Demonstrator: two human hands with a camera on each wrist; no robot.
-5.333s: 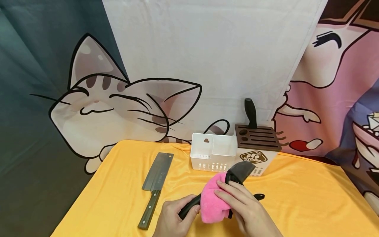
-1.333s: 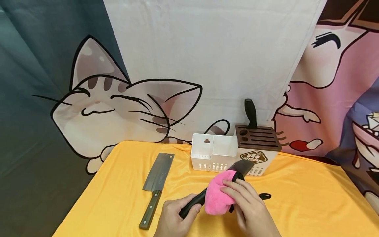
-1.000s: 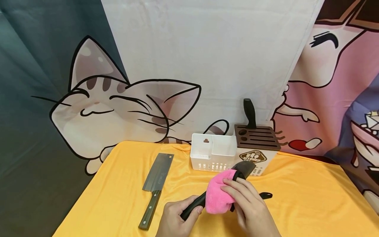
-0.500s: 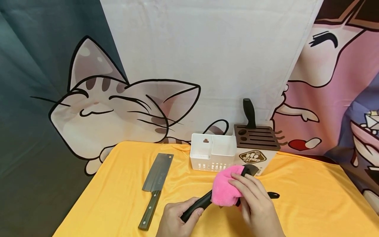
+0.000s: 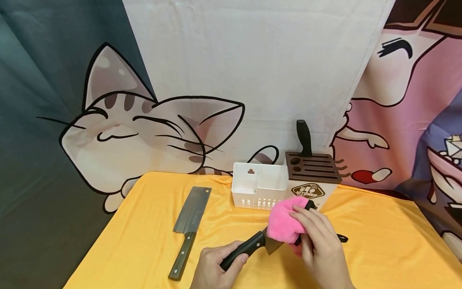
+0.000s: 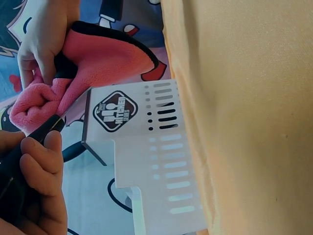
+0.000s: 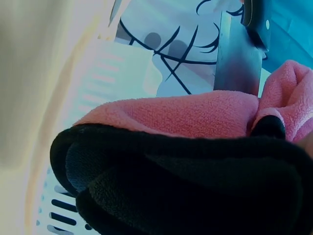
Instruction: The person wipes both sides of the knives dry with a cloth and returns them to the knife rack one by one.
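Note:
My left hand point(image 5: 216, 265) grips the black riveted handle of a kitchen knife point(image 5: 245, 248), blade pointing up and to the right. A pink plush cloth point(image 5: 285, 220) with black edging is folded over the blade, and my right hand point(image 5: 323, 243) holds it there, fingers on top. Only the heel of the blade shows by the handle in the head view; the tip is hidden. In the right wrist view the broad blade point(image 7: 239, 58) runs into the cloth's fold. A small black loop point(image 5: 342, 238) sticks out beyond my right hand.
A cleaver point(image 5: 193, 210) with a green-brown handle lies on the yellow tablecloth point(image 5: 137, 241) at left. Behind my hands stands a white knife block point(image 5: 326, 192) with a brown slotted top and one black handle point(image 5: 304, 138) upright, a white basket point(image 5: 272, 180) adjoining it.
My right hand has slid the cloth right along the blade towards the tip, baring the blade's heel and covering the end that showed before. My left hand stays nearly in place.

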